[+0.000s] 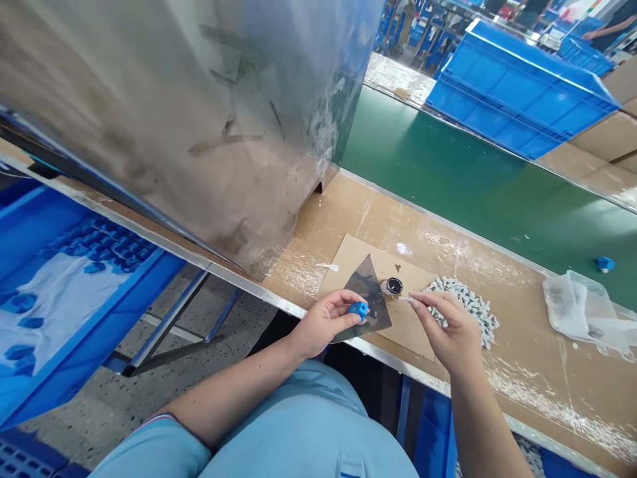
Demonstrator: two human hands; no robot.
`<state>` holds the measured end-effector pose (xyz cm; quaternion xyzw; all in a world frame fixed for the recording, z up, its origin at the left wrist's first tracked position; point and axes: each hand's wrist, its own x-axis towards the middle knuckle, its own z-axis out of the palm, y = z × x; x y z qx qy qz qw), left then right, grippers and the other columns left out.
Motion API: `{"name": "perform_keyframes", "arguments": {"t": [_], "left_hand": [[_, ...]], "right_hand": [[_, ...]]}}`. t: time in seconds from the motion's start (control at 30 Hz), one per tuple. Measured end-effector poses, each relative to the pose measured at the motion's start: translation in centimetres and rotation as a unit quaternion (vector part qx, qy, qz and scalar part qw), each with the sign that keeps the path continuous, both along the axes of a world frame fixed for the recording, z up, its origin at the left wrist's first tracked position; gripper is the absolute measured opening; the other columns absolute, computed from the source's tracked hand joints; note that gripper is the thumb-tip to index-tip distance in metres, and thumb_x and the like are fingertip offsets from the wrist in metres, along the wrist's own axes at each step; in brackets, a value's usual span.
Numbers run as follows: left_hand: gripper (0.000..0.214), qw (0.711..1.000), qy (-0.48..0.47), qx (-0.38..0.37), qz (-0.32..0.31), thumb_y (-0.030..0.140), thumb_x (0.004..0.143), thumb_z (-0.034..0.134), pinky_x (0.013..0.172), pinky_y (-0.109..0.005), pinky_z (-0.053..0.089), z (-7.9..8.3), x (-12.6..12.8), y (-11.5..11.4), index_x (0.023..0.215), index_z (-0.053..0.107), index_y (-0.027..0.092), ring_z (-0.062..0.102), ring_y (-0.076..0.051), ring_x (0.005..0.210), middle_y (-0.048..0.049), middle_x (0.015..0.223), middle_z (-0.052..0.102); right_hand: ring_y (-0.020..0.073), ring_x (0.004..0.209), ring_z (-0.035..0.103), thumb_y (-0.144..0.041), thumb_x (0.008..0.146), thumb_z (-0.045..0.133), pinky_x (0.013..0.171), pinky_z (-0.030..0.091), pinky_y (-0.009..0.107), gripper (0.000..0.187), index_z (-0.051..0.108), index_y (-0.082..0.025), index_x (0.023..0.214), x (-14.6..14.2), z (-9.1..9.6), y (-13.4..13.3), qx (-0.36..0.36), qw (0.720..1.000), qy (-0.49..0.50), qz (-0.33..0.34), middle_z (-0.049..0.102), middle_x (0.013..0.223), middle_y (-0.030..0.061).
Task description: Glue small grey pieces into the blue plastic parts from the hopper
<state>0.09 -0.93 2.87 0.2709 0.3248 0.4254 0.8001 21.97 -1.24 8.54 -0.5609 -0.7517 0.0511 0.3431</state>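
My left hand (326,320) is closed on a small blue plastic part (358,309), held over a dark triangular sheet (367,292) on a cardboard pad (348,262). My right hand (448,325) pinches a small white piece (404,299) at its fingertips, just right of a small round black pot (393,286). A heap of small white pieces (472,307) lies behind my right hand.
A large metal panel (174,113) leans over the bench at left. A green conveyor belt (462,179) runs behind, with a loose blue part (604,263) and blue crates (517,99). A plastic bag (582,309) lies at right. A blue bin (64,285) of blue parts sits lower left.
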Motion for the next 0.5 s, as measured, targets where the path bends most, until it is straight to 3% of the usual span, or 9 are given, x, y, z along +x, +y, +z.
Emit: {"name": "perform_keyframes", "arguments": {"t": [0.13, 0.5], "left_hand": [[0.027, 0.998, 0.012, 0.057, 0.014, 0.026, 0.071, 0.081, 0.092, -0.030, 0.048, 0.1, 0.3, -0.2, 0.090, 0.065, 0.017, 0.064, -0.017, 0.099, -0.0050, 0.098, 0.069], [0.018, 0.994, -0.017, 0.104, 0.004, 0.021, 0.077, 0.075, 0.095, -0.032, 0.050, -0.1, 0.6, -0.6, 0.091, 0.065, 0.018, 0.063, -0.018, 0.105, -0.0057, 0.106, 0.068]], "right_hand": [[0.0178, 0.076, 0.066, -0.021, 0.089, 0.061, 0.067, 0.054, 0.030, 0.011, 0.069, -0.026, 0.096, -2.3, 1.0, -1.6, -0.043, 0.996, 0.069, 0.045, 0.069, 0.083, 0.0028], [0.0172, 0.073, 0.062, -0.018, 0.090, 0.060, 0.068, 0.052, 0.034, 0.013, 0.068, -0.025, 0.097, -4.1, 1.2, -1.9, -0.012, 0.996, -0.001, 0.088, 0.068, 0.082, 0.0033]]}}
